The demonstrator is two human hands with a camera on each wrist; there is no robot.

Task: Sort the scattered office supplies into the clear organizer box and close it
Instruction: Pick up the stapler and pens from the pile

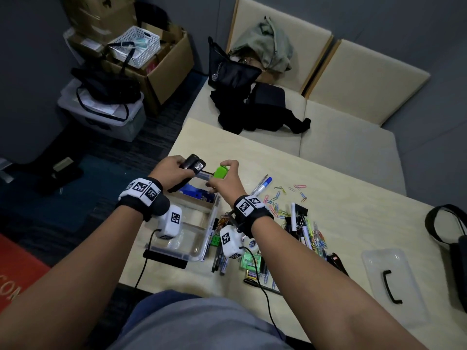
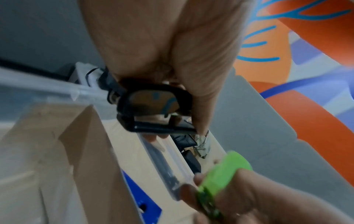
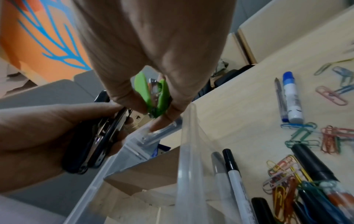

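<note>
My left hand (image 1: 177, 164) grips a black stapler (image 1: 192, 162) above the far end of the clear organizer box (image 1: 203, 239). My right hand (image 1: 223, 179) pinches a small green stapler (image 1: 220, 172) right beside it. A slim clear case (image 2: 166, 163) with dark contents spans between the two hands, and a right fingertip (image 3: 159, 122) touches its end. In the right wrist view the green stapler (image 3: 153, 94) sits between thumb and fingers, with the black stapler (image 3: 101, 136) to its left. The box has cardboard dividers (image 3: 145, 180) and a blue item (image 1: 194, 192) in its far compartment.
Coloured paper clips (image 1: 276, 198), a blue-capped pen (image 1: 262, 185), markers (image 3: 235, 178) and binder clips (image 1: 299, 210) lie scattered right of the box. The clear lid (image 1: 389, 281) with a black handle rests at the near right. A black bag strap (image 1: 444, 223) lies at the table's right edge.
</note>
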